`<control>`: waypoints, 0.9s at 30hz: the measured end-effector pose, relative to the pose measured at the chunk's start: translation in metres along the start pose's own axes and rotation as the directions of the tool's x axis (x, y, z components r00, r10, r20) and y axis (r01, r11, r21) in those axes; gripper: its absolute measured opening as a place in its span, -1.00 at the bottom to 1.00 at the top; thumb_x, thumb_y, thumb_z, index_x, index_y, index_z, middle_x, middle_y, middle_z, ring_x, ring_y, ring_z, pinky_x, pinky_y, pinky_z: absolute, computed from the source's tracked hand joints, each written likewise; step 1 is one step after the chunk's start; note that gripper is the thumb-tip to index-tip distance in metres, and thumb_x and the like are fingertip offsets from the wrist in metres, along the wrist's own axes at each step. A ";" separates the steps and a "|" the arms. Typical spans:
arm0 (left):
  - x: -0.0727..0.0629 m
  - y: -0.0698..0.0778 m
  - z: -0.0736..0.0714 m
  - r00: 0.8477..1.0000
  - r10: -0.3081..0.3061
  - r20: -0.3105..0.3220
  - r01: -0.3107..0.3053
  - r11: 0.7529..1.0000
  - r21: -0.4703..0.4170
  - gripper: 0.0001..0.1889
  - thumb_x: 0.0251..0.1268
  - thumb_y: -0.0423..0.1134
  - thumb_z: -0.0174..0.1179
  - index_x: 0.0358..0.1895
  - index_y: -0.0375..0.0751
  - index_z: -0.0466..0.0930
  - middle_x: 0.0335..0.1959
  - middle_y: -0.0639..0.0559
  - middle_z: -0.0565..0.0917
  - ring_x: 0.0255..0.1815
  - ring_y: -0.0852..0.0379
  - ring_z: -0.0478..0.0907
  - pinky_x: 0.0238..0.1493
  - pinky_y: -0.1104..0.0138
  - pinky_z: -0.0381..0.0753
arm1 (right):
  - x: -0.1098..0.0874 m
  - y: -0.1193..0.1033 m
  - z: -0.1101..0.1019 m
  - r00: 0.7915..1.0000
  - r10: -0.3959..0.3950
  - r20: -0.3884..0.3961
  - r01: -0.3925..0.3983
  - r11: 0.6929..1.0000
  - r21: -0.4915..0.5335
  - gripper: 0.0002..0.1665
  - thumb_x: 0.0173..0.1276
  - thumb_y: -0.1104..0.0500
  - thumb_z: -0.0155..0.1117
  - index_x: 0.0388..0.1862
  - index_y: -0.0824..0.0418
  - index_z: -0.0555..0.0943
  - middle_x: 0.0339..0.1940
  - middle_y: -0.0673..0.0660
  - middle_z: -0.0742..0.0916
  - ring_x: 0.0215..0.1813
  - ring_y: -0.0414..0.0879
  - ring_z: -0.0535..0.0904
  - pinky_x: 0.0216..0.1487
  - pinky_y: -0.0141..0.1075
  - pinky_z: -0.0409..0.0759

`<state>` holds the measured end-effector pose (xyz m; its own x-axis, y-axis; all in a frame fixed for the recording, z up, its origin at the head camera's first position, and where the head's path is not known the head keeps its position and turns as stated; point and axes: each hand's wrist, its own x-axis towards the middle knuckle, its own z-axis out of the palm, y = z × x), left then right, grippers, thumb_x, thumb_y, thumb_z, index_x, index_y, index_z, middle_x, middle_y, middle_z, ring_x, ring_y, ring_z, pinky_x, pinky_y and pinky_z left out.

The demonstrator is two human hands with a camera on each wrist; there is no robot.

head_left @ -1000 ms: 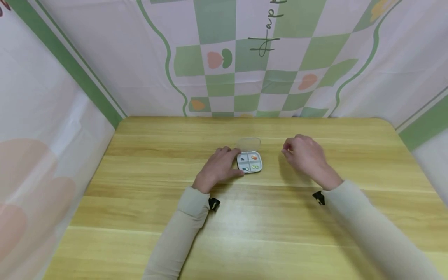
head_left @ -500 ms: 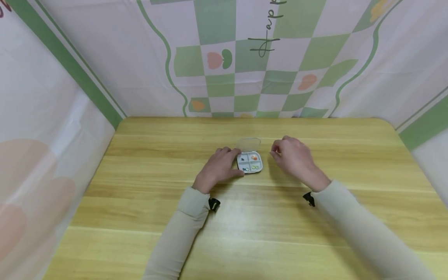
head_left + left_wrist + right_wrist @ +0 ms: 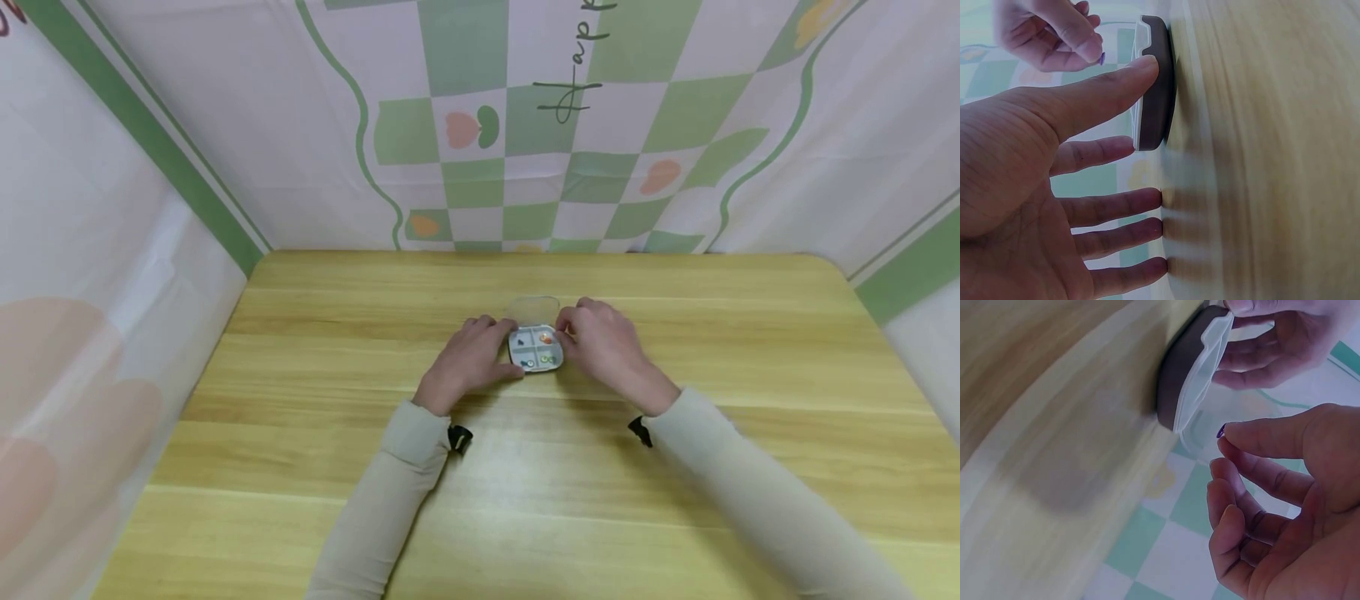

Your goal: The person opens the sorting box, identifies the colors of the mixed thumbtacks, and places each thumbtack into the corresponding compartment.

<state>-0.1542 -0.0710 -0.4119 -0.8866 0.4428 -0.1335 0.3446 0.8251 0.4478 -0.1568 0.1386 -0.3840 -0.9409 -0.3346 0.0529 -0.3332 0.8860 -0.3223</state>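
A small four-compartment pill box lies on the table with its clear lid folded back behind it. Tiny coloured pieces sit in the compartments: dark ones at back left, orange at back right, teal and white at front left, yellow-green at front right. My left hand holds the box by its left side, thumb at the front and index finger at the back corner; its other fingertips touch the table. Pinched between thumb and index finger of my right hand, a tiny purple piece is near the box's right edge.
The wooden table extends around the box on every side. Behind it hangs a green and white checkered cloth, with a pale cloth on the left. Each wrist wears a black strap.
My right hand has moved left across the table, from well right of the box to its right edge, still pinching. The left hand and the box have stayed in place.
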 end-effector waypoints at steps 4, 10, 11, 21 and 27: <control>-0.001 0.000 0.000 1.000 0.002 0.002 -0.002 1.000 0.001 -0.24 0.29 0.08 0.40 0.48 -0.13 0.37 0.31 -0.14 0.51 0.17 -0.04 0.45 0.22 0.13 0.47 | 0.002 -0.005 0.004 1.000 -0.006 -0.003 0.006 1.000 0.007 -0.88 0.32 0.25 0.42 -0.22 0.29 0.76 -0.34 0.16 0.65 -0.30 0.06 0.54 -0.35 -0.11 0.55; -0.001 -0.001 -0.001 1.000 0.011 -0.004 -0.011 1.000 0.003 -0.26 0.30 0.07 0.39 0.47 -0.13 0.38 0.27 -0.12 0.53 0.10 -0.02 0.45 0.14 0.16 0.49 | 0.008 -0.014 0.008 0.999 -0.035 -0.004 0.035 0.999 0.002 -0.88 0.33 0.23 0.42 -0.24 0.28 0.75 -0.35 0.16 0.65 -0.32 0.04 0.55 -0.37 -0.11 0.57; -0.002 -0.001 -0.001 1.000 0.013 -0.006 -0.013 1.000 0.002 -0.26 0.30 0.07 0.39 0.46 -0.13 0.39 0.26 -0.12 0.53 0.09 -0.02 0.45 0.12 0.17 0.49 | 0.008 -0.016 0.009 0.999 -0.038 -0.002 0.038 0.999 0.002 -0.88 0.34 0.23 0.41 -0.24 0.28 0.75 -0.35 0.15 0.65 -0.31 0.04 0.55 -0.36 -0.10 0.58; -0.002 -0.001 -0.001 0.999 0.032 -0.012 -0.032 0.999 0.005 -0.29 0.30 0.06 0.39 0.44 -0.14 0.41 0.24 -0.13 0.54 0.13 -0.05 0.46 0.17 0.15 0.49 | 0.015 -0.025 0.019 0.999 -0.051 0.002 0.051 0.999 0.016 -0.91 0.33 0.25 0.38 -0.25 0.26 0.76 -0.35 0.14 0.64 -0.32 0.03 0.55 -0.40 -0.12 0.58; -0.002 -0.001 -0.002 1.000 0.030 -0.010 -0.030 0.999 0.012 -0.28 0.29 0.06 0.40 0.44 -0.17 0.41 0.25 -0.13 0.54 0.17 -0.06 0.46 0.22 0.13 0.48 | 0.017 -0.026 0.021 0.998 -0.062 -0.009 0.062 0.998 0.019 -0.93 0.31 0.27 0.39 -0.29 0.26 0.76 -0.37 0.14 0.64 -0.33 0.03 0.54 -0.41 -0.14 0.57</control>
<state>-0.1531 -0.0736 -0.4105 -0.8790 0.4637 -0.1112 0.3745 0.8157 0.4410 -0.1631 0.1026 -0.3945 -0.9190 -0.3859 0.0810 -0.3897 0.8573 -0.3366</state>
